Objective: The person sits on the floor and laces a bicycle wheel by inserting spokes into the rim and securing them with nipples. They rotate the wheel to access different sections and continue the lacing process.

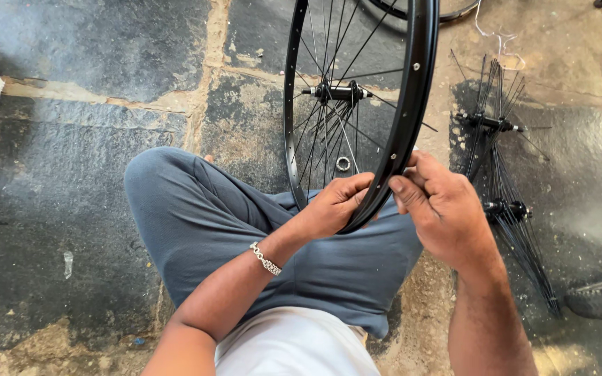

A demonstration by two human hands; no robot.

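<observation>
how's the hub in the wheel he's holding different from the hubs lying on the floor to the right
The hub in the rim sits inside a black rim, partly laced; the loose hubs have no rim, their spokes fanning free on the stone floor. The first is held up by the left hand and right hand; the others lie untouched. All are black.
</observation>
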